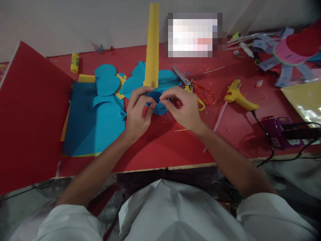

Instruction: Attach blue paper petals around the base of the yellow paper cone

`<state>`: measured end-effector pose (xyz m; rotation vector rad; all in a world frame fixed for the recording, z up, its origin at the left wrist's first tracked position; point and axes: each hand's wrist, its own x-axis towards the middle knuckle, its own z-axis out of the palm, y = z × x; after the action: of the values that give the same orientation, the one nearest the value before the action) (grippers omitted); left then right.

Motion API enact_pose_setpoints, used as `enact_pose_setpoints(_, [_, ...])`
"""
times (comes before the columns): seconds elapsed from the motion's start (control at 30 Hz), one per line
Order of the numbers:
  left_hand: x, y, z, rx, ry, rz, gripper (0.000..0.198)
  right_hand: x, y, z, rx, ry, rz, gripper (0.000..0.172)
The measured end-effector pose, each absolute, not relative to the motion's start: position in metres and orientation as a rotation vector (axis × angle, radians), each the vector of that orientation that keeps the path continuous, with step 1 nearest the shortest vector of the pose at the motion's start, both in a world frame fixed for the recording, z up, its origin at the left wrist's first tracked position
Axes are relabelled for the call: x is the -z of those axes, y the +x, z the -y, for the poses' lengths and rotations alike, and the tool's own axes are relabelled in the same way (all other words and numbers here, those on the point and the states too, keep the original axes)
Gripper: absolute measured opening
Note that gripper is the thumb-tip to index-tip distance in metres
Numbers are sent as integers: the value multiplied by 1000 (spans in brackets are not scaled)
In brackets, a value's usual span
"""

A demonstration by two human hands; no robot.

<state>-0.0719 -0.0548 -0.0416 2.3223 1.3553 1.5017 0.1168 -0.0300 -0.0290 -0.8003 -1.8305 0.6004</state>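
Note:
My left hand [138, 110] and my right hand [183, 108] meet over the red table [163, 147], both pinching a small blue paper piece [156, 100] held just above the surface. The fingers of each hand are curled onto its edges. Right behind the piece stands a tall yellow paper strip [152, 47], leaning upright. Blue paper cut-outs [106, 78] lie just left of my left hand, on top of a large blue sheet [92, 124].
Orange-handled scissors [198, 88] and a yellow glue gun [238, 97] lie right of my hands, its cable running to a purple power strip [277, 134]. A glue stick [74, 63] sits back left. A red board [27, 113] leans at left. Paper decorations [288, 53] fill the back right.

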Motion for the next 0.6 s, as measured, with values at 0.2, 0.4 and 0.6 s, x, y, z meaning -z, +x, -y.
enact_pose_setpoints(0.2, [45,-73,53,-1521,2374,-1317,20,28,119,30,-630,-821,1842,13])
enact_pose_setpoints(0.4, [46,-77,53,-1412,2377,-1335,26,30,119,29,-626,-800,1840,14])
enact_pose_setpoints(0.6, [45,-77,51,-1481,2404,-1286,18,31,120,28,-612,-815,1853,13])
